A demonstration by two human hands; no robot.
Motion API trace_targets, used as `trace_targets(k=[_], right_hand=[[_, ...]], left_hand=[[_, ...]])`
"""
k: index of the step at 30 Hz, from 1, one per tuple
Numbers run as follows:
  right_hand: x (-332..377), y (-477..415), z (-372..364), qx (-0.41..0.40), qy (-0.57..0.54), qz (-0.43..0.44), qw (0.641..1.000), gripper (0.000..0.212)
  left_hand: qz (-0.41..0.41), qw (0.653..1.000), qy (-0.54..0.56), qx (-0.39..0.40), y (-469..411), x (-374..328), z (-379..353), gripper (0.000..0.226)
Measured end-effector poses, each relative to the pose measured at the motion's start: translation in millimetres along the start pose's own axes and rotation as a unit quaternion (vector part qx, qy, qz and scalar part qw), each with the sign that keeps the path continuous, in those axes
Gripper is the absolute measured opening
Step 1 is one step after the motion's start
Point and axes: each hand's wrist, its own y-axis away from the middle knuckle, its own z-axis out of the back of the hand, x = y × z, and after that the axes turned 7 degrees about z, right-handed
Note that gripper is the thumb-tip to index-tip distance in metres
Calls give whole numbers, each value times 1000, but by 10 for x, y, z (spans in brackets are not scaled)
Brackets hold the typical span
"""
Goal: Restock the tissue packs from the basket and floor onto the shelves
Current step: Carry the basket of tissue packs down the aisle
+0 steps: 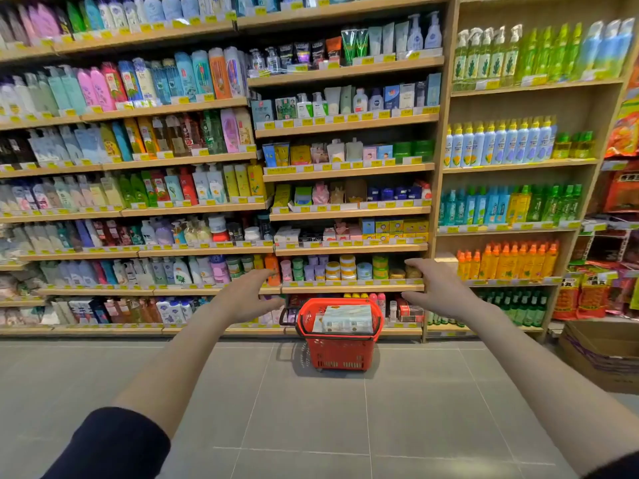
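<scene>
Though perhaps film-wrapped, boxy tissue packs in slatted plastic basket

Shop aisle, wooden shelves w/ toiletries, yellow price tags, basket

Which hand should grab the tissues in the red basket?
Probably either: the left hand and right hand are open and empty, flanking the basket evenly. The tissue pack looks wide, so use both.
</scene>
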Motion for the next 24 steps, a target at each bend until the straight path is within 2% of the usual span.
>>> trace_targets(k=[12,24], right_hand=[[-787,-1557,-313,51,15,18,998,71],[-1245,-3328,-1128,87,45,23,995,71]], left_hand=[[43,999,5,5,-1540,-7,-254,74],[40,998,-7,55,-3535,673,-739,78]])
